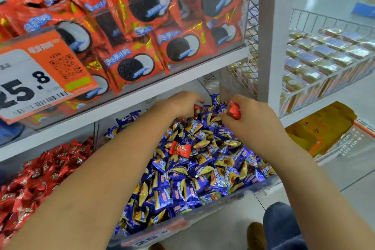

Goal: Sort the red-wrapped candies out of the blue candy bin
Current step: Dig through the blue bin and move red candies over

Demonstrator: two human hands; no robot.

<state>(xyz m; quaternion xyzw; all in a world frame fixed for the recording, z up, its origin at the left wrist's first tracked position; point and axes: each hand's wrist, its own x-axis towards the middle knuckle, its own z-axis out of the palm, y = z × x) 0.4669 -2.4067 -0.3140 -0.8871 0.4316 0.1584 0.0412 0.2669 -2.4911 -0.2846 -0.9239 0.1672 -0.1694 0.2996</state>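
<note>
Head view: right hand pinches red candy.

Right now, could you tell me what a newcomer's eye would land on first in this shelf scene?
Probably the blue candy bin at centre, with both hands deep at its back. The right hand pinches a red candy, and another red-wrapped candy lies on the blue pile. Upper left, a big orange price tag hangs before cookie packs.

Both forearms bare, no sleeves, watch or rings in view on left hand or right hand. Dark blue trouser leg at 5 o'clock. Brown suede-looking shoe beside it, second toe tip at 6.
</note>
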